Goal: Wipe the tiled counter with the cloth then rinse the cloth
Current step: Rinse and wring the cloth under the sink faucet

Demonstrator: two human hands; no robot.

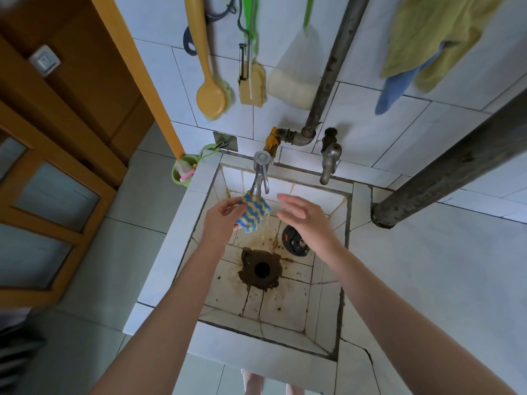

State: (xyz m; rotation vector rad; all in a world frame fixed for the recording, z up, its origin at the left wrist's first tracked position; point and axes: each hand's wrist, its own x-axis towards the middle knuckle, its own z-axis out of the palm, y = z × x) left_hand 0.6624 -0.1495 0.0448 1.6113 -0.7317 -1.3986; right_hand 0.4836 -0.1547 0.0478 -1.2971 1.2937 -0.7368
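Blue-and-yellow cloth [254, 212]: we find it pinched at its left edge by the left hand [221, 216], thumb and fingertips closed on the fabric, directly beneath the spout.
Right hand [303, 216]: we note the fingers spread apart and slightly curled, empty, just beside the cloth without touching it.
Tap [261, 173]: chrome, mounted at the basin's back edge; its mouth meets the top of the cloth, and thin streams of water fall from the cloth's lower right corner.
Basin [285, 306]: we record a sunken square sink lined with white tiles, grout dark, brown staining spread across the floor tiles.
Drain [261, 269]: round hole ringed with thick brown deposit, near the basin's centre.
Black disc [295, 243]: lies on the basin floor, partly hidden behind the right wrist.
Tiled counter [427, 280]: white tiles surround the basin; a crack runs near the front right corner.
Second tap [329, 163]: dull metal, right of the chrome one, fed by a corroded pipe [333, 67].
Wall: we observe a yellow brush [209, 101], a sponge mop head [252, 84] and a green towel [427, 38] hanging.
Green cup [182, 172]: hooked at the counter's left end.
Door [57, 138]: wooden, to the left.
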